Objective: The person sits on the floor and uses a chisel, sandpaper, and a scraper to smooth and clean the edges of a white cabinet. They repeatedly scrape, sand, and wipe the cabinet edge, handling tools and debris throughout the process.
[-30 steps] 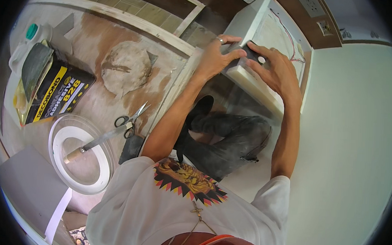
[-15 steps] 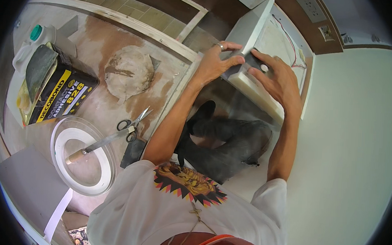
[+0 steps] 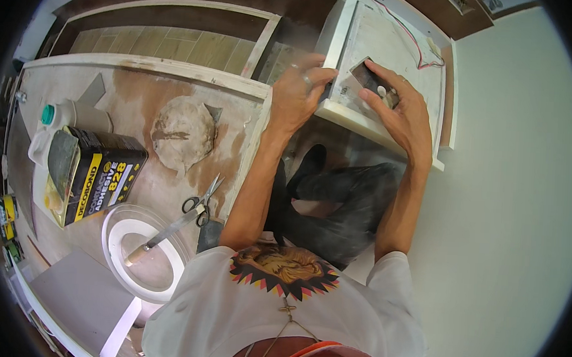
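Note:
My right hand (image 3: pixel 403 110) grips a dark, flat, rectangular tool with a small white knob (image 3: pixel 363 71), held over the inside of a white open box (image 3: pixel 325 103) near its front left corner. My left hand (image 3: pixel 293 95) has its fingers curled at the box's left edge, its thumb pointing right against it; the fingertips are partly blurred and hidden. Thin red and dark wires (image 3: pixel 421 61) lie inside the box, beyond the tool. A pale haze hangs about my hands and dark-trousered legs, which are folded below the box.
A board (image 3: pixel 129 80) at my left carries a black adhesive can (image 3: pixel 105 175), a white jug (image 3: pixel 92 116), a crusted round lump (image 3: pixel 182 131), scissors (image 3: pixel 194 203) and a clear ringed lid with a scraper (image 3: pixel 146 249) on it. A pale wall (image 3: pixel 505 190) stands at my right.
The view has shifted, showing more of the box and frame. The tool in my right hand has moved rightward from the box's edge over its inside. My left fingertips have blurred in motion.

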A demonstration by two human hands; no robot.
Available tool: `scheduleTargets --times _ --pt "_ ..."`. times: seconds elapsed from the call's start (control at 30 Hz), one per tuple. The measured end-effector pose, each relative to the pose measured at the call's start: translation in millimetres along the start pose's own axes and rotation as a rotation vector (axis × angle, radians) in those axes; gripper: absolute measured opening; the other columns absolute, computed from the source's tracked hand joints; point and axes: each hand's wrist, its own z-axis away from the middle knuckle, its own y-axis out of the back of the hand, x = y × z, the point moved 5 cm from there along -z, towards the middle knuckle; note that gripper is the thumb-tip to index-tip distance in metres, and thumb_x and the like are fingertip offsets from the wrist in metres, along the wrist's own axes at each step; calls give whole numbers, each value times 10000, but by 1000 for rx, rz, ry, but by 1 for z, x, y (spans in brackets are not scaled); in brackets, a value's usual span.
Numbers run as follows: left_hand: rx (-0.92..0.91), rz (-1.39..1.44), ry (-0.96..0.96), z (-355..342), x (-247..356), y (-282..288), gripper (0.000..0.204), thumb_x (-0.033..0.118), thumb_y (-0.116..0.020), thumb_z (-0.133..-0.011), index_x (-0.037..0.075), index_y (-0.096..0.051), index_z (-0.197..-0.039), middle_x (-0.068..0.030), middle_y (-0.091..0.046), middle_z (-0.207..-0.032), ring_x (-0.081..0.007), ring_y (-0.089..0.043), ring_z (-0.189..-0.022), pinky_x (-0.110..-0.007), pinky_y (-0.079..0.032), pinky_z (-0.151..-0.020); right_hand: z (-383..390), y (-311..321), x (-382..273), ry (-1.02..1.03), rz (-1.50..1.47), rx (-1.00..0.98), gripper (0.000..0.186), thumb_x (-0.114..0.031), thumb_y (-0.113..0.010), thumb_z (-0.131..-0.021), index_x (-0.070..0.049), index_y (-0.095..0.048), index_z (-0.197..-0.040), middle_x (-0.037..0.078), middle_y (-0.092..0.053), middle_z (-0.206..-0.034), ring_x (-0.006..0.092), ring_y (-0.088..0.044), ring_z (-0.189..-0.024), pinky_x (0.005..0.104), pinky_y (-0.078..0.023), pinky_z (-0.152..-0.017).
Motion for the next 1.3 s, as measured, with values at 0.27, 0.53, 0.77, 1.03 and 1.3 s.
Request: scheduleTargets --times 0.27,0.53,0.77,1.03,1.3 --pt "2 253 117 2 -17 -1 368 97 -775 -882 36 -657 -1226 -124 -683 -1178 -256 -652 -1098 -361 -506 -945 2 3 5 157 165 -39 490 -349 -783 -859 -201 -706 -1319 124 -711 -1009 280 -658 -899 372 -508 -824" --pt "-108 334 187 6 -24 -4 530 148 -824 -853 45 -604 -1324 -99 -608 -1321 -228 -552 -1253 -361 -422 -1090 -8 -5 -12 209 264 -157 482 -399 -769 -860 -236 -715 -1310 138 -703 -940 325 -640 -844 408 -495 -774" --pt "-189 449 213 5 -20 3 559 144 -817 -857 50 -591 -1359 -93 -589 -1361 -233 -543 -1279 -386 -408 -1127 -11 -10 -10 232 279 -179 477 -393 -768 -856 -245 -719 -1307 134 -710 -949 329 -658 -863 419 -503 -790" --pt "-150 479 266 6 -26 -1 552 193 -846 -843 55 -625 -1330 -86 -604 -1356 -241 -552 -1279 -395 -394 -1145 -12 -9 -16 208 334 -198 472 -410 -760 -863 -268 -715 -1311 130 -701 -923 317 -650 -834 417 -495 -771" --pt "-145 457 247 6 -28 -3 538 197 -847 -845 65 -636 -1322 -83 -614 -1363 -234 -545 -1300 -385 -394 -1142 -13 -8 -15 160 320 -202 482 -423 -764 -863 -274 -711 -1319 122 -695 -924 311 -639 -814 407 -493 -767"
